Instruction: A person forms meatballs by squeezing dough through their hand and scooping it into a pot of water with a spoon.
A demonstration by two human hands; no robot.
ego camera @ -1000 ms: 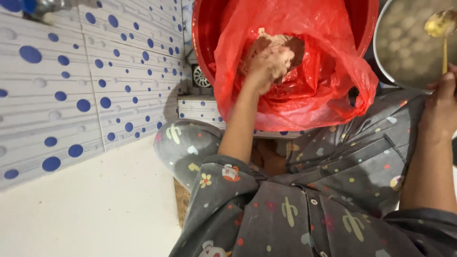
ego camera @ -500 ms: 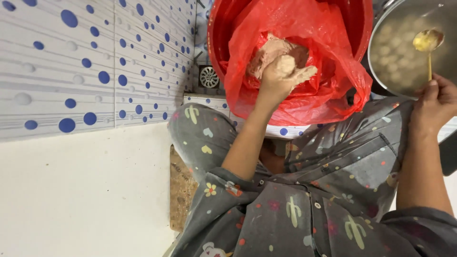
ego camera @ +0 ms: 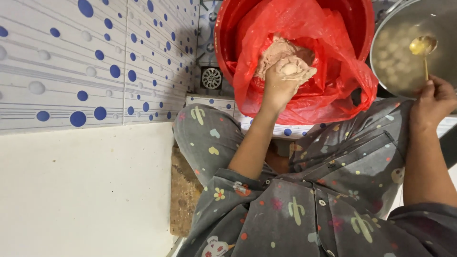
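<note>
Head view looks down on a lump of pinkish-brown paste [ego camera: 281, 50] lying inside a red plastic bag [ego camera: 328, 62], which lines a red basin [ego camera: 223, 33]. The left hand [ego camera: 285, 78] is in the bag, clenched around a portion of that paste; a small rounded blob bulges out between thumb and forefinger at the top of the fist, and the fingers are smeared with the mix. Most of the paste sits just beyond the fist, deeper in the bag, so a good share of it looks unshaped as yet.

Beside the basin, on the side away from the tiled wall, stands a metal pot [ego camera: 381, 66] of cloudy liquid with many pale round balls [ego camera: 395, 52] in it. That suggests a fair number of pieces are already formed and dropped in, while the heap in the bag is what remains. The right hand [ego camera: 435, 102] is at the pot's near rim, grasping the thin handle of a spoon [ego camera: 422, 46] whose bowl hangs over the liquid.

Nearer the camera than the basin are the person's knees in grey patterned pyjamas [ego camera: 333, 190]. A white wall with blue dots [ego camera: 95, 62] runs past the basin, with a round drain cover [ego camera: 211, 78] on the floor next to it.
</note>
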